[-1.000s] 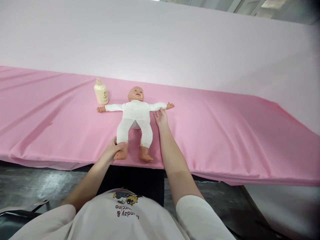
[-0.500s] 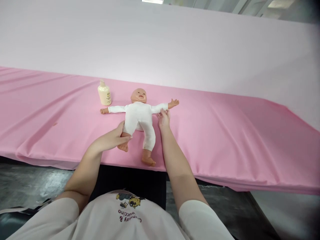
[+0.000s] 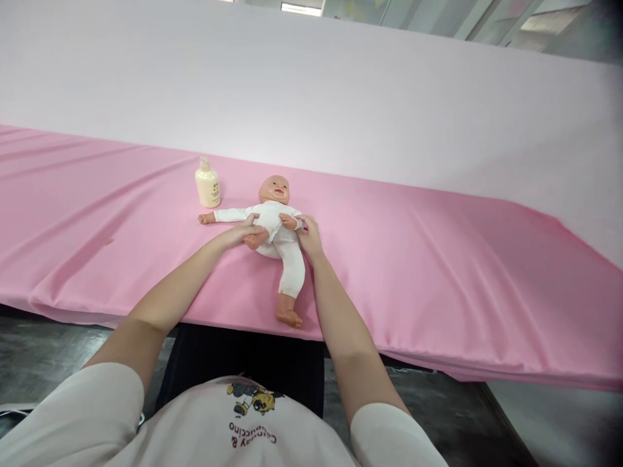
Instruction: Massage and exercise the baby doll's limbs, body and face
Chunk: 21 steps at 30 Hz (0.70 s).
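A baby doll (image 3: pixel 276 217) in a white suit lies on its back, head pointing away from me. My left hand (image 3: pixel 244 231) is closed around its leg on my left, which is bent up so that the bare foot rests over the belly. On the other side my right hand (image 3: pixel 309 235) grips the doll's arm near the wrist, folded in across the body. The leg on my right lies stretched toward the table's front edge. The doll's other arm points out to my left.
A cream pump bottle (image 3: pixel 208 187) stands upright beyond the doll's outstretched arm. Pink cloth (image 3: pixel 413 272) with creases covers the table. Behind it rises a plain white wall panel (image 3: pixel 311 91).
My left hand has pushed the doll's leg up toward its belly. My right hand has brought the doll's arm from stretched out to folded across its body.
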Tool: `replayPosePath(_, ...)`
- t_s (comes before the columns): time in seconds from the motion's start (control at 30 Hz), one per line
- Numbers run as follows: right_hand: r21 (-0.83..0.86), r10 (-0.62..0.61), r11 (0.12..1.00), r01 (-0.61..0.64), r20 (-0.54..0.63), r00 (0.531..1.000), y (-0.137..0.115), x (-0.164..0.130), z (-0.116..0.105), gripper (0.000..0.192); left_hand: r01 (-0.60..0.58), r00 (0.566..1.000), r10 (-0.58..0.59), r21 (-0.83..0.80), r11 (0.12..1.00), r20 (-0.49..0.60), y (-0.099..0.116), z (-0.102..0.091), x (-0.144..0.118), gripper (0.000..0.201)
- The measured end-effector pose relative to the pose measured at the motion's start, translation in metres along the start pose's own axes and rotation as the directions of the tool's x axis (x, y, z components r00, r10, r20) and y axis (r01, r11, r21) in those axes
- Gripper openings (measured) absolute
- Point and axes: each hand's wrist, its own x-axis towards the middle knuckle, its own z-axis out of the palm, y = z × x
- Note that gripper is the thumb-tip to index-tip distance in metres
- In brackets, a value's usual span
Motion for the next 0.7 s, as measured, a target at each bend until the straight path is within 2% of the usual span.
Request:
replayPosePath(0.13, 0.017, 0.04, 0.999, -0.039, -0.028, 0.999, -0.002, -0.003, 0.0, 0.028, -0.081, 0.996, 0.078, 0.048, 0.996, 0.052, -0.01, 0.001, -0.005, 0.071)
replayPosePath(0.27, 0.239, 0.189, 0.958, -0.158, -0.113, 0.975, 0.0, -0.001, 0.001, 0.039, -0.097, 0.991, 0.071, 0.238, 0.966, 0.116, 0.006, 0.009, -0.023, 0.072)
replayPosePath(0.33, 0.388, 0.248, 0.904, -0.176, -0.144, 0.958, 0.003, 0.002, -0.001, 0.045, -0.094, 0.985, 0.036, 0.355, 0.93, 0.167, 0.018, 0.011, -0.034, 0.079)
replayPosePath(0.43, 0.582, 0.371, 0.789, -0.197, -0.196, 0.908, 0.007, 0.004, -0.007, 0.043, -0.049, 0.958, -0.106, 0.518, 0.854, 0.265, 0.033, 0.006, -0.047, 0.089)
replayPosePath(0.47, 0.63, 0.422, 0.747, -0.212, -0.203, 0.883, 0.008, 0.005, -0.009, 0.042, -0.059, 0.931, -0.154, 0.551, 0.832, 0.332, 0.037, 0.003, -0.05, 0.086)
replayPosePath(0.5, 0.673, 0.472, 0.703, -0.23, -0.199, 0.859, 0.009, 0.006, -0.011, 0.042, -0.08, 0.886, -0.205, 0.572, 0.816, 0.417, 0.039, -0.001, -0.051, 0.078)
replayPosePath(0.6, 0.785, 0.629, 0.54, -0.303, -0.138, 0.765, 0.01, 0.009, -0.017, 0.04, -0.134, 0.725, -0.328, 0.591, 0.796, 0.606, 0.039, -0.013, -0.047, 0.052)
replayPosePath(0.63, 0.81, 0.676, 0.488, -0.326, -0.115, 0.728, 0.01, 0.01, -0.018, 0.036, -0.134, 0.693, -0.355, 0.595, 0.792, 0.628, 0.037, -0.016, -0.045, 0.05)
replayPosePath(0.7, 0.84, 0.751, 0.406, -0.36, -0.083, 0.655, 0.011, 0.013, -0.021, 0.025, -0.123, 0.664, -0.387, 0.605, 0.787, 0.639, 0.032, -0.02, -0.041, 0.053)
